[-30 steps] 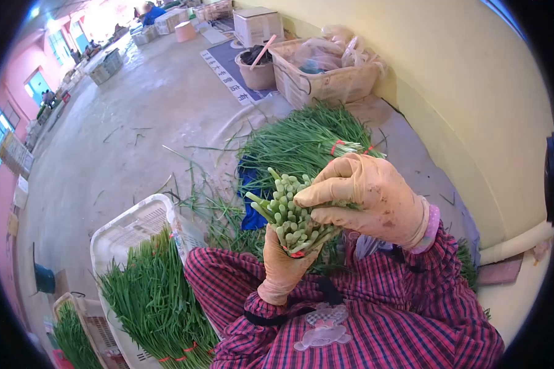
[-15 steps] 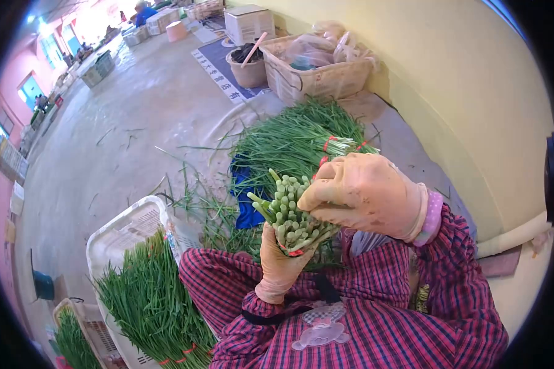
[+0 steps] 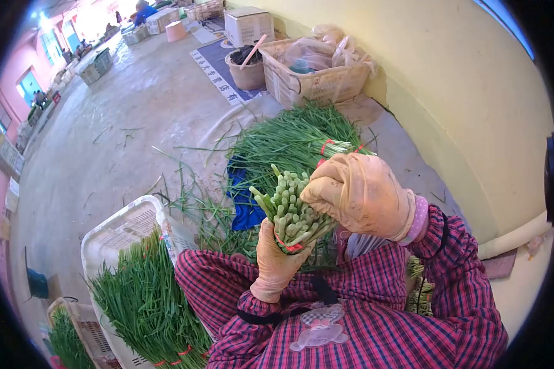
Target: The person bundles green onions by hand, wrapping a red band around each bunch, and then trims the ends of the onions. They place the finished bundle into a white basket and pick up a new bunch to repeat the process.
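- Concrete floor (image 3: 123,166) fills the left and upper left of the frame; a yellow wall (image 3: 468,86) curves down the right.
- On a blue mat (image 3: 220,54), upper centre, a white strip carries dark Chinese characters; 店 and 有 seem readable, the rest is too small to be sure.
- Near it stand a pale box (image 3: 249,27), a bucket (image 3: 247,77) with a pink stick, and a basket (image 3: 332,86) holding plastic bags (image 3: 311,51).
- Centre: the left hand (image 3: 276,265) grips a bunch of green stalks (image 3: 294,212), pale ends up, red band below.
- The right hand (image 3: 364,198) has curled fingers against the bunch's right side; whether they pinch a stalk, I cannot tell.
- Behind the hands lie banded greens (image 3: 289,138) and blue cloth (image 3: 246,212).
- Lower left, a white crate (image 3: 108,230) holds more greens.
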A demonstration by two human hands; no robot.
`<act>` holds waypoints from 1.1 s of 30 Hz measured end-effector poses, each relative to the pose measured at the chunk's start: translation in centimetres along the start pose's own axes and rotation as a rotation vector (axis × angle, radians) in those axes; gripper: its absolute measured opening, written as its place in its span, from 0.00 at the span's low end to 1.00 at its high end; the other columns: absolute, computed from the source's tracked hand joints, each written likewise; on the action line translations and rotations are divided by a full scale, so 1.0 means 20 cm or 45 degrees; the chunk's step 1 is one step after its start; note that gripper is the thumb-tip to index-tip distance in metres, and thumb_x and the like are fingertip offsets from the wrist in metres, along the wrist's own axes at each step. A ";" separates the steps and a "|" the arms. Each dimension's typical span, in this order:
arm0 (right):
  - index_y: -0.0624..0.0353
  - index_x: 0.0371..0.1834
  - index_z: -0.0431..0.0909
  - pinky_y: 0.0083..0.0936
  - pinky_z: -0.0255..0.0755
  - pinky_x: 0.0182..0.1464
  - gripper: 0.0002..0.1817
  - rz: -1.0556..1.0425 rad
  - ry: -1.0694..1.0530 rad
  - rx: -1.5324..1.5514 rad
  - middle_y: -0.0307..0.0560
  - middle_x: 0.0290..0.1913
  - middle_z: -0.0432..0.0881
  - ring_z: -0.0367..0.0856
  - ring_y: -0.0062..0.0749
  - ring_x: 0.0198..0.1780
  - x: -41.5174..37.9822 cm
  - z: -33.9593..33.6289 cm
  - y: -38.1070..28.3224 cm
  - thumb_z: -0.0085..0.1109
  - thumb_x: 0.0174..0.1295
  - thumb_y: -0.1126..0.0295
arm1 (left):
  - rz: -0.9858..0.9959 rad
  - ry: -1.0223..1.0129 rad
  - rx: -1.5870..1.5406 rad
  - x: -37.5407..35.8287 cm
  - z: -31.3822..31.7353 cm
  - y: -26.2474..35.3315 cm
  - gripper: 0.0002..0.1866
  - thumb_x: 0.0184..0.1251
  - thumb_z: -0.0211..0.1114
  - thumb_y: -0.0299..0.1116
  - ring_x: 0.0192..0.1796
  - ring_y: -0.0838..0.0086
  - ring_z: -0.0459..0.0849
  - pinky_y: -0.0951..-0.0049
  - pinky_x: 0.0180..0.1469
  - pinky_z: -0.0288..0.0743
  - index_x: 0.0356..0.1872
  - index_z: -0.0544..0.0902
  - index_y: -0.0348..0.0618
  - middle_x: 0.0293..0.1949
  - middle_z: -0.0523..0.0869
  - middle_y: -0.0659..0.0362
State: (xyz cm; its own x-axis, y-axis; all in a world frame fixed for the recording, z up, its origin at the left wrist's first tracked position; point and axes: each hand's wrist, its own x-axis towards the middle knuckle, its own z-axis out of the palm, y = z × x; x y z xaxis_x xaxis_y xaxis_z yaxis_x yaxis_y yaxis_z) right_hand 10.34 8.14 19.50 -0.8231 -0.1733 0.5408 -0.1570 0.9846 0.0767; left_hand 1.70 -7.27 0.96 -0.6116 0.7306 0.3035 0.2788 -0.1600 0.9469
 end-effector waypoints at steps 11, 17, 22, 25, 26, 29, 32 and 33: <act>0.62 0.40 0.81 0.20 0.74 0.42 0.06 0.716 0.576 0.758 0.44 0.34 0.81 0.78 0.22 0.38 -0.04 -0.62 0.20 0.59 0.69 0.71 | 0.037 0.146 0.159 0.03 0.00 -0.10 0.42 0.45 0.81 0.23 0.57 0.70 0.79 0.69 0.61 0.74 0.64 0.67 0.39 0.55 0.80 0.56; 0.51 0.44 0.86 0.32 0.76 0.50 0.12 0.368 -0.236 0.716 0.44 0.43 0.84 0.83 0.37 0.47 0.02 -0.22 0.05 0.72 0.55 0.69 | 0.081 0.143 0.108 0.03 0.00 -0.07 0.41 0.45 0.80 0.21 0.55 0.71 0.80 0.69 0.59 0.76 0.62 0.68 0.40 0.54 0.80 0.56; 0.46 0.41 0.88 0.31 0.78 0.47 0.13 0.379 -0.272 0.590 0.39 0.39 0.83 0.83 0.37 0.44 0.01 -0.03 -0.01 0.75 0.50 0.66 | 0.044 0.104 0.083 0.02 0.00 -0.03 0.38 0.46 0.79 0.20 0.53 0.73 0.81 0.70 0.56 0.78 0.60 0.68 0.42 0.52 0.80 0.58; 0.46 0.40 0.87 0.31 0.79 0.45 0.12 0.351 -0.289 0.487 0.39 0.38 0.84 0.84 0.36 0.42 0.03 -0.05 -0.02 0.74 0.51 0.65 | 0.068 0.108 0.090 0.02 0.00 -0.02 0.38 0.46 0.79 0.20 0.53 0.73 0.81 0.70 0.56 0.78 0.59 0.68 0.42 0.52 0.80 0.58; 0.46 0.40 0.87 0.31 0.79 0.45 0.12 0.355 -0.291 0.484 0.39 0.38 0.84 0.84 0.36 0.42 0.03 -0.05 -0.03 0.74 0.51 0.65 | 0.100 0.109 0.091 0.03 0.00 -0.03 0.38 0.46 0.79 0.20 0.54 0.73 0.81 0.70 0.56 0.77 0.59 0.68 0.42 0.52 0.80 0.58; 0.47 0.39 0.87 0.30 0.79 0.43 0.11 0.488 -0.305 0.538 0.40 0.38 0.84 0.84 0.36 0.40 0.03 -0.05 -0.06 0.73 0.51 0.65 | 0.085 0.114 0.100 0.03 0.00 -0.03 0.38 0.46 0.79 0.20 0.54 0.73 0.81 0.70 0.56 0.77 0.59 0.68 0.41 0.52 0.80 0.58; 0.49 0.39 0.86 0.31 0.79 0.43 0.10 0.414 -0.313 0.389 0.40 0.37 0.84 0.84 0.37 0.40 0.04 -0.06 -0.06 0.71 0.53 0.65 | 0.093 0.104 0.104 0.03 0.00 -0.06 0.39 0.46 0.79 0.20 0.54 0.72 0.81 0.70 0.57 0.77 0.60 0.67 0.41 0.53 0.79 0.57; 0.50 0.39 0.86 0.31 0.79 0.42 0.10 0.340 -0.355 0.351 0.41 0.37 0.84 0.84 0.37 0.40 0.04 -0.06 -0.06 0.71 0.53 0.65 | 0.093 0.104 0.105 0.04 0.01 -0.07 0.39 0.46 0.79 0.20 0.54 0.72 0.81 0.70 0.57 0.77 0.60 0.67 0.41 0.53 0.79 0.57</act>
State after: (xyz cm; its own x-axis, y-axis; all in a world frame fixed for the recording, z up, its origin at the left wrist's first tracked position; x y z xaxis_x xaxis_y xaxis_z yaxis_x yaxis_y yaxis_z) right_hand 10.47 6.88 20.93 -0.9636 0.0485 0.2629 -0.0280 0.9597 -0.2798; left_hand 0.96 -6.45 -0.17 -0.6449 0.6618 0.3824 0.3828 -0.1534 0.9110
